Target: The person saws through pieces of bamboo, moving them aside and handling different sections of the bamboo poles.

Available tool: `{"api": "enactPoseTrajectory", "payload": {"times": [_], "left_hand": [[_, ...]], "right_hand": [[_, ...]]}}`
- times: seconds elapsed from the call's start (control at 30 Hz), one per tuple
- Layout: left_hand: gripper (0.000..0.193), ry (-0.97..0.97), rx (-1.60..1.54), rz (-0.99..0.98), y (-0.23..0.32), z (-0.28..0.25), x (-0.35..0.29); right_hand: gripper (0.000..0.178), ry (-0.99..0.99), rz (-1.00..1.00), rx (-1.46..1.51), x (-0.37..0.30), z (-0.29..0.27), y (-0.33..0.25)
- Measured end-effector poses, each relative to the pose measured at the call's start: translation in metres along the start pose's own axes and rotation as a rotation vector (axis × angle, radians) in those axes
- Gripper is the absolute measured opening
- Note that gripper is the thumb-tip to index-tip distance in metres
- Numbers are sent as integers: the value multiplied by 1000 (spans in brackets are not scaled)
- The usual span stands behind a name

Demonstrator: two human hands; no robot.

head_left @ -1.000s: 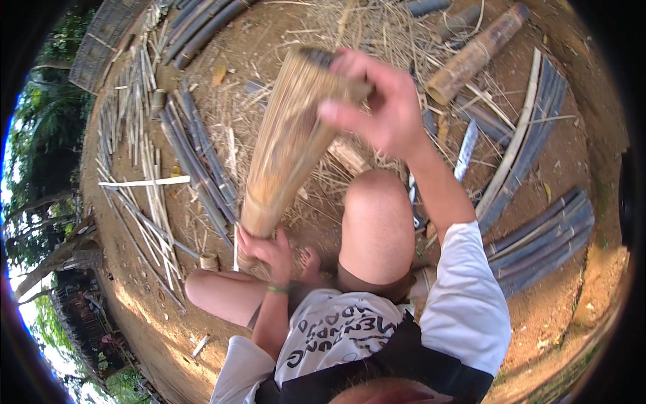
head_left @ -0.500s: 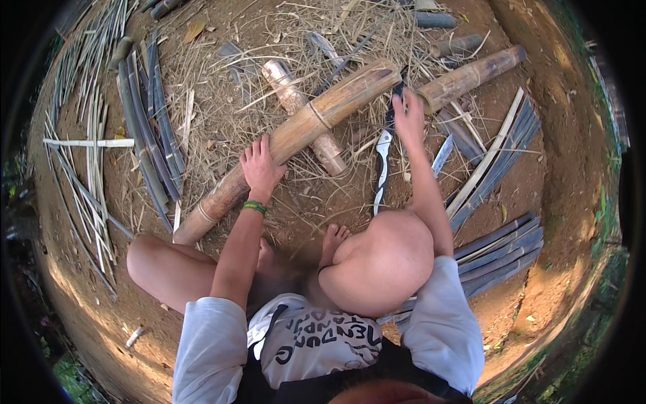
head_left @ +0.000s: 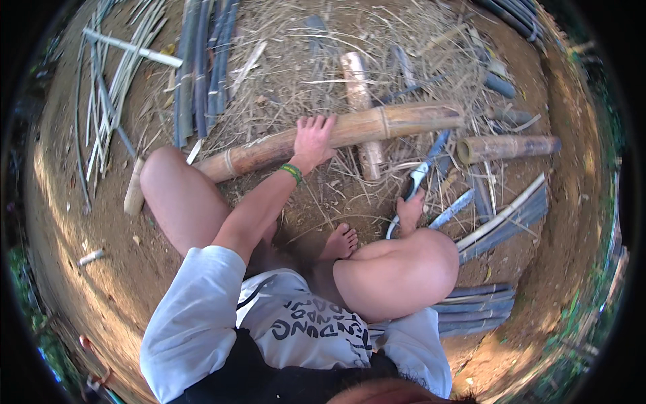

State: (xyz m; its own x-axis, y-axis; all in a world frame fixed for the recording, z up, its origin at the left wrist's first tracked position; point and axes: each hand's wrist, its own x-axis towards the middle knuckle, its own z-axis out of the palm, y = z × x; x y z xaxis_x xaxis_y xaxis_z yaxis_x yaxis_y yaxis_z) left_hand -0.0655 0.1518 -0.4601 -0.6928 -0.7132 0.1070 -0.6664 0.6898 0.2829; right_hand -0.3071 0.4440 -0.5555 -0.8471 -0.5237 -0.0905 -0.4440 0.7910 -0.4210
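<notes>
A long, thick bamboo pole (head_left: 269, 147) lies aslant in front of me, its left end passing beneath my left knee. My left hand (head_left: 313, 143) is closed over the top of the pole near its middle, thumb toward me. A shorter pale bamboo piece (head_left: 356, 74) lies crosswise under the pole. Beside my right knee, my right hand (head_left: 409, 210) is wrapped round the black and white handle of a hand saw (head_left: 418, 175). The saw's bluish blade points away, toward the pole's right end. My knee partly covers the right hand's wrist.
Another cut bamboo length (head_left: 509, 148) lies at the right, near a flat silvery blade (head_left: 451, 209). Dark split bamboo strips (head_left: 474, 310) are stacked beyond my right knee, others (head_left: 202, 67) at the far left. Shavings (head_left: 282, 74) cover the ground ahead. Thin pale strips (head_left: 128, 81) lie left.
My right hand has come back from the pole's far end to the saw handle and holds it. My left hand stays on the pole, which lies flatter across the view as the view has shifted.
</notes>
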Motion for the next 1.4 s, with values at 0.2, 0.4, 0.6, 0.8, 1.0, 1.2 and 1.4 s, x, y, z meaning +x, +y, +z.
{"api": "enactPoseTrajectory", "payload": {"times": [0.2, 0.4, 0.6, 0.8, 1.0, 1.2, 1.4], "left_hand": [[102, 98, -8, 45, 14, -35, 14], [107, 178, -76, 73, 39, -65, 63], [110, -68, 103, 28, 23, -17, 65], [100, 149, 137, 15, 28, 23, 18], [94, 249, 110, -3, 31, 33, 0], [105, 215, 64, -160, -6, 25, -34], [104, 203, 74, -271, -56, 20, -72]], "right_hand": [[46, -136, 451, 589, -2, -17, 34], [37, -221, 540, 925, -28, -50, 72], [36, -109, 514, 907, -83, -52, 81], [35, -33, 469, 828, -115, -55, 80], [34, -5, 434, 783, -129, -58, 79], [33, 6, 417, 773, -141, -56, 77], [32, 44, 424, 783, -159, -51, 71]]}}
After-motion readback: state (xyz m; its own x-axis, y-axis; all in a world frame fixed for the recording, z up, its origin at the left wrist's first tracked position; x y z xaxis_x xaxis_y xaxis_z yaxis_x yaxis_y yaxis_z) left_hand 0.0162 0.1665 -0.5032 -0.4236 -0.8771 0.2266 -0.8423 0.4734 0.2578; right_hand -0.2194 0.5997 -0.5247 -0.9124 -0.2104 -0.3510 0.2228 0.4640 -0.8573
